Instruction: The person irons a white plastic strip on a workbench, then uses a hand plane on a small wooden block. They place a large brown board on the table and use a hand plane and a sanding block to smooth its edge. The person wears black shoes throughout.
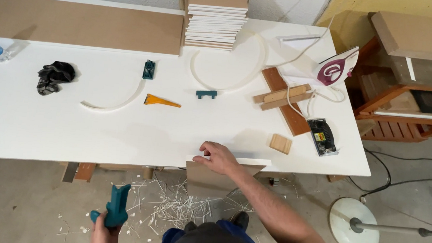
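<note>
- Workshop setting: white table (pixel 42 120) on a concrete floor, with pale strip offcuts (pixel 176 207) littered below the near edge.
- Right hand (pixel 218 157): fingers curled over the top edge of a board (pixel 210 179) that stands upright against the table's near side; white edging shows along the top and a brown face hangs below. Clamped on the board, steadying it.
- Left hand (pixel 103 235): closed around a teal trimmer (pixel 116 209), held low and well apart from the board, to its left.
- Judgement on doing the step well: the board looks best kept pressed flat to the table edge so it cannot rock; the trimmer probably wants to be seated squarely over the edged rim at one end and run along it in a single even pass, with the steadying fingers kept clear of its path.
- Table top, far side: stack of panels (pixel 216 24), long brown board (pixel 77 22).
- Table top, middle: black rag (pixel 54 77), curved white strip (pixel 114 104), small teal block (pixel 148 69), orange scraper (pixel 160 101), second teal tool (pixel 206 93).
- Table top, right: clothes iron (pixel 336 68) with its cord, crossed wooden pieces (pixel 284 97), small wooden block (pixel 280 143), dark hand tool (pixel 322 137).
- Floor, right: round white stand base (pixel 351 225).
</note>
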